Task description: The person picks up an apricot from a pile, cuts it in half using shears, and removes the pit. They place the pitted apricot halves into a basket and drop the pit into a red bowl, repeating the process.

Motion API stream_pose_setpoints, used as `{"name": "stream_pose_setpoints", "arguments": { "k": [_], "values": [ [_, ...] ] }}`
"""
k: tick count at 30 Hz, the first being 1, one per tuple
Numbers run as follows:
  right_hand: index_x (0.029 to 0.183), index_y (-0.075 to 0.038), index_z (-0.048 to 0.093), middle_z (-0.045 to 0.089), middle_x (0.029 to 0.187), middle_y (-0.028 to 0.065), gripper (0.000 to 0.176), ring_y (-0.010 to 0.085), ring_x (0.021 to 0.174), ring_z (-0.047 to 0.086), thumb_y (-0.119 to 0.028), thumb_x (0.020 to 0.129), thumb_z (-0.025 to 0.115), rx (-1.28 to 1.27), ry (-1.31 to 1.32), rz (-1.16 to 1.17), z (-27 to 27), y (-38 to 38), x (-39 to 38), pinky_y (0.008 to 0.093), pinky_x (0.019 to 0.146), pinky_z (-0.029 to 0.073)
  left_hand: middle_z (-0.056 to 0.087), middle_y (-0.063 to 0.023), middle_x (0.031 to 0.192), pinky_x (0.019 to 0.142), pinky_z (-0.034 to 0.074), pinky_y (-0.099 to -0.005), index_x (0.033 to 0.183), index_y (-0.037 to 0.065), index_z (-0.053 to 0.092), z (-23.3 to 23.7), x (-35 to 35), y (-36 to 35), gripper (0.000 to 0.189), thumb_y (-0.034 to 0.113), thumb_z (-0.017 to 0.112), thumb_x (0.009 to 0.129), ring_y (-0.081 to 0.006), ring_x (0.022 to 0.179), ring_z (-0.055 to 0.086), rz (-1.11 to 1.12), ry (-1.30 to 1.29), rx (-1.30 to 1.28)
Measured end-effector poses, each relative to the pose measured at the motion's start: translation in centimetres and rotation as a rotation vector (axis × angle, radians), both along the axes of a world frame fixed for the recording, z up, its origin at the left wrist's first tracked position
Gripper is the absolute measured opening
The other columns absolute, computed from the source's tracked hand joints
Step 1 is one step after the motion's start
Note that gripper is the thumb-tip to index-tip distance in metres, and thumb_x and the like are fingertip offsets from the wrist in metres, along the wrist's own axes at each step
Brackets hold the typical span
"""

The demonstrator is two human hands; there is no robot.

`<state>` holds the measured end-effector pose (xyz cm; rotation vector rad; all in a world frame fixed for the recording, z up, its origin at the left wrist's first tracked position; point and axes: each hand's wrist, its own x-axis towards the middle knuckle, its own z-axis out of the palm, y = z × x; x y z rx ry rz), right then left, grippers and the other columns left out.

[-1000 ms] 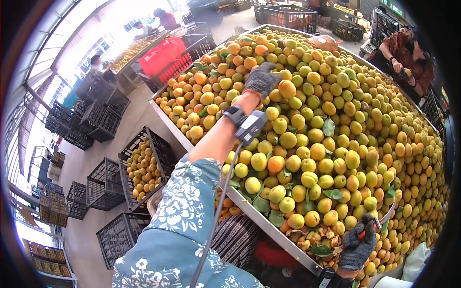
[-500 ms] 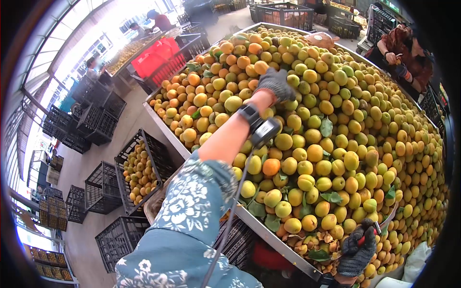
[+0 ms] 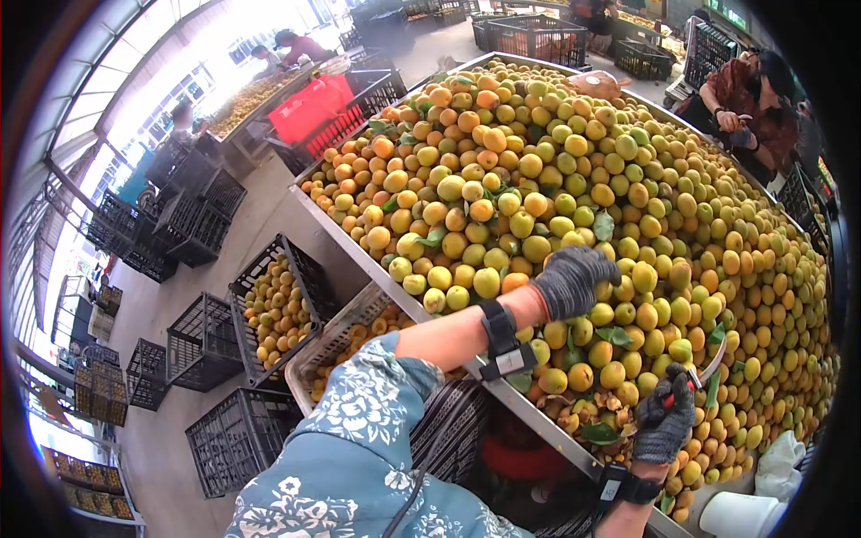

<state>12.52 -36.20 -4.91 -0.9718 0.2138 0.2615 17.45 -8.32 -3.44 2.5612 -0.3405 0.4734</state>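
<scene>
A big heap of yellow, green and orange apricots (image 3: pixel 628 215) fills a metal-edged table (image 3: pixel 395 291). Above the near part of the heap is my left hand (image 3: pixel 578 282) in a dark grey glove. Its fingers are curled together; whatever they hold is hidden beneath them. My right hand (image 3: pixel 664 420), also gloved, grips a knife with a red handle and a curved blade (image 3: pixel 715 363) by the table's near edge. Beside that hand lie brownish fruit scraps (image 3: pixel 614 414) and a green leaf (image 3: pixel 599 434).
Left of the table stand a pale crate (image 3: pixel 305 369) with apricots, a black crate (image 3: pixel 318 314) part full of fruit, and other black crates (image 3: pixel 238 444) on the floor. At far right a person (image 3: pixel 749 117) works across the heap. A white bucket (image 3: pixel 740 515) sits bottom right.
My left hand has come back from the far part of the heap to the near part. My right hand stays near the table's edge with the knife. The view has shifted slightly.
</scene>
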Motion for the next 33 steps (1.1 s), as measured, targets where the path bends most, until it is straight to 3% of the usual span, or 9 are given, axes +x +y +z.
{"name": "stream_pose_setpoints", "arguments": {
  "k": [1,9,11,12,14,16,17,26,33],
  "values": [
    [0.105,-0.010,0.060,0.052,0.065,-0.0047,0.023,0.0047,0.039,0.035,-0.029,0.092,0.059,0.001,0.009,0.004,-0.1,-0.1,0.1,0.0200,0.035,0.027,0.063,-0.0116,0.097,0.079,0.049,-0.0428,0.106,0.012,0.063,-0.4,0.5,0.5,0.036,0.008,0.063,0.070,-0.0340,0.094,0.061,-0.055,0.082,-0.171],
    [0.107,-0.008,0.058,0.053,0.066,-0.0035,0.026,0.0055,0.039,0.035,-0.030,0.092,0.060,0.060,-0.005,0.037,-0.2,-0.3,0.0,0.0205,0.035,0.028,0.067,-0.0125,0.095,0.085,0.050,-0.0404,0.112,0.015,0.064,3.8,-3.9,3.7,0.053,0.038,0.077,0.065,-0.0307,0.092,0.065,0.213,0.190,0.289],
    [0.107,-0.008,0.058,0.053,0.066,-0.0034,0.027,0.0056,0.039,0.035,-0.030,0.091,0.062,0.063,-0.004,0.035,-0.1,-0.3,-0.2,0.0209,0.035,0.028,0.069,-0.0115,0.094,0.082,0.051,-0.0359,0.103,0.013,0.069,2.6,-3.4,6.5,0.037,0.034,0.075,0.073,-0.0251,0.089,0.066,0.118,0.242,-0.100],
    [0.107,-0.008,0.058,0.053,0.066,-0.0034,0.027,0.0056,0.039,0.035,-0.029,0.091,0.062,0.054,-0.008,0.029,-0.1,-0.3,-0.3,0.0211,0.035,0.028,0.069,-0.0111,0.089,0.078,0.051,-0.0315,0.096,0.010,0.070,1.4,-2.7,8.1,0.026,0.030,0.071,0.080,-0.0214,0.083,0.066,0.211,0.384,-0.592],
    [0.108,-0.008,0.058,0.053,0.066,-0.0033,0.027,0.0057,0.039,0.035,-0.029,0.090,0.062,0.044,-0.012,0.018,-0.3,-0.4,-0.5,0.0213,0.035,0.028,0.070,-0.0095,0.086,0.075,0.051,-0.0300,0.097,0.007,0.069,1.4,-1.9,10.7,0.024,0.025,0.070,0.081,-0.0198,0.080,0.067,0.517,0.007,-0.220],
    [0.108,-0.008,0.058,0.052,0.066,-0.0035,0.027,0.0058,0.039,0.035,-0.028,0.090,0.062,0.047,-0.028,0.014,-0.1,-0.2,-0.8,0.0213,0.035,0.028,0.071,-0.0079,0.088,0.077,0.051,-0.0308,0.097,0.007,0.070,0.8,-0.2,14.9,0.023,0.024,0.070,0.081,-0.0199,0.082,0.067,0.493,-0.123,-0.423],
    [0.108,-0.008,0.058,0.052,0.066,-0.0035,0.027,0.0058,0.039,0.035,-0.028,0.090,0.062,0.044,-0.026,0.014,0.0,-0.1,-0.9,0.0213,0.035,0.028,0.069,-0.0132,0.091,0.077,0.052,-0.0365,0.095,0.011,0.070,2.1,-0.2,15.6,0.025,0.028,0.070,0.078,-0.0291,0.085,0.067,0.559,-0.029,-0.395],
    [0.108,-0.007,0.057,0.050,0.065,-0.0032,0.027,0.0053,0.039,0.034,-0.028,0.092,0.059,0.006,0.016,-0.006,0.2,0.6,-0.2,0.0211,0.034,0.027,0.069,-0.0114,0.105,0.083,0.050,-0.0435,0.101,0.013,0.070,3.2,7.0,17.7,0.027,0.026,0.057,0.082,-0.0263,0.103,0.064,0.700,0.368,0.563],
    [0.105,-0.006,0.059,0.050,0.068,-0.0031,0.026,0.0035,0.041,0.034,-0.028,0.092,0.060,-0.046,-0.030,-0.011,0.7,0.6,-0.2,0.0181,0.034,0.024,0.062,-0.0148,0.122,0.094,0.047,-0.0437,0.113,0.011,0.068,3.6,8.2,18.3,0.041,0.035,0.061,0.080,-0.0294,0.115,0.058,0.727,0.505,0.525]
  ]
}}
